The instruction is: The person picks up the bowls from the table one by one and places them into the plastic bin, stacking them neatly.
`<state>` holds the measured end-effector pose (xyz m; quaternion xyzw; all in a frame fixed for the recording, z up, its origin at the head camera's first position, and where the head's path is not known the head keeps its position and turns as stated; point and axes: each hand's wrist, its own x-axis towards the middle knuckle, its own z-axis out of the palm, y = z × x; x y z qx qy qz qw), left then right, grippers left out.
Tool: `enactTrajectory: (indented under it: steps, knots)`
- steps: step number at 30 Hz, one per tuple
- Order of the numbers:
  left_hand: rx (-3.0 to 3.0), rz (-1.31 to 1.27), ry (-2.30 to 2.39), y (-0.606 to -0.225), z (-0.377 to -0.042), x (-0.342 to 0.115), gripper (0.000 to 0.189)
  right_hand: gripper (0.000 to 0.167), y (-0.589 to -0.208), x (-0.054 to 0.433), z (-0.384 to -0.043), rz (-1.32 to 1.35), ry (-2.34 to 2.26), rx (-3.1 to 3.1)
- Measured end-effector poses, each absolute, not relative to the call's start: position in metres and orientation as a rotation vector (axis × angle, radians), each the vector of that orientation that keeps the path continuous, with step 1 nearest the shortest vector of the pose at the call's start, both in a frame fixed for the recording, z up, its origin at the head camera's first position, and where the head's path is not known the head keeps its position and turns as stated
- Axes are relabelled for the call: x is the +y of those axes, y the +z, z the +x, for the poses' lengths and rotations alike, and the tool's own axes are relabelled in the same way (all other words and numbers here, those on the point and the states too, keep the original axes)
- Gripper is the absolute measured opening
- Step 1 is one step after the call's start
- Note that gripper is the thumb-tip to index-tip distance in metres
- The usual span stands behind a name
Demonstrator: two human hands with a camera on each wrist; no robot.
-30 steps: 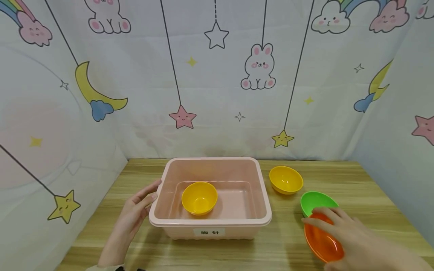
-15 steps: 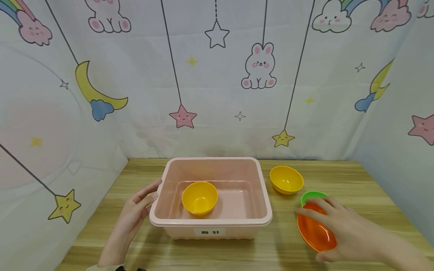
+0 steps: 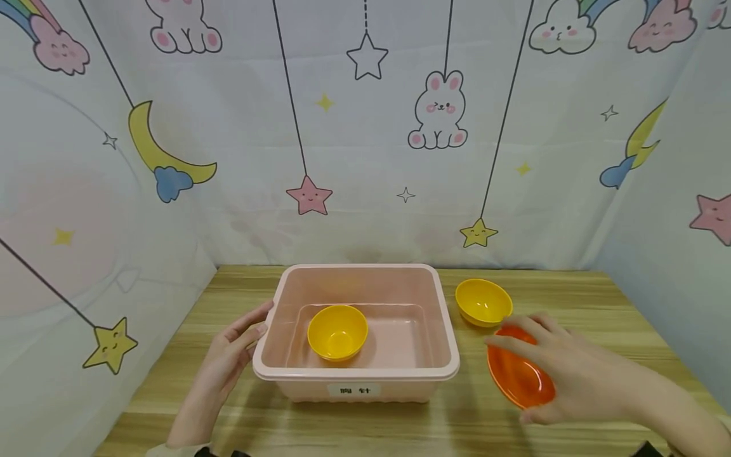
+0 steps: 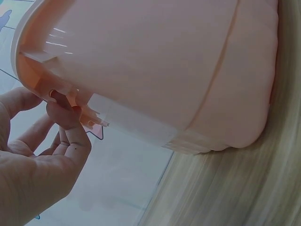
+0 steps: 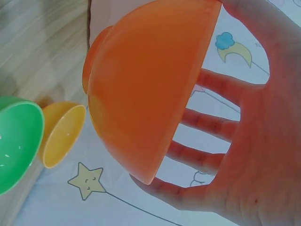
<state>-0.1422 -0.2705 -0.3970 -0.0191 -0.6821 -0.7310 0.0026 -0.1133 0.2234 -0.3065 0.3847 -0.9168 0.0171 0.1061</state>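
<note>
My right hand (image 3: 577, 374) holds an orange bowl (image 3: 516, 374) by its rim, thumb and fingers spread across the opening; the bowl is tilted and raised above the table. My left hand (image 3: 225, 355) grips the left rim of a pink plastic tub (image 3: 356, 373), its fingers curled at the edge in the left wrist view. Inside the tub, toward the left, sits a yellow bowl (image 3: 337, 339). A second yellow bowl (image 3: 482, 303) stands right of the tub. The green bowl (image 5: 21, 141) shows in the right wrist view; in the head view the right hand and orange bowl hide it.
The wood-grain table (image 3: 388, 431) carries everything. A label (image 3: 354, 390) is stuck on the tub's front wall. Behind and at both sides hangs a white cloth (image 3: 365, 158) printed with stars, moons and rabbits.
The right hand has carried the orange bowl left and away from the person, covering the green bowl in the head view. The left hand and the tub have stayed put.
</note>
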Motion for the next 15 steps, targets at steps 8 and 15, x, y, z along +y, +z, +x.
enactTrajectory:
  steps: [8, 15]
  knots:
    - [-2.15, -0.045, -2.281, -0.396, -0.142, -0.271, 0.046, 0.087, -0.297, 0.212, -0.12, 1.169, 0.088, -2.706]
    - [-2.139, -0.054, -2.293, -0.397, -0.143, -0.271, 0.044, 0.085, -0.292, 0.202, -0.124, 1.202, 0.071, -2.698]
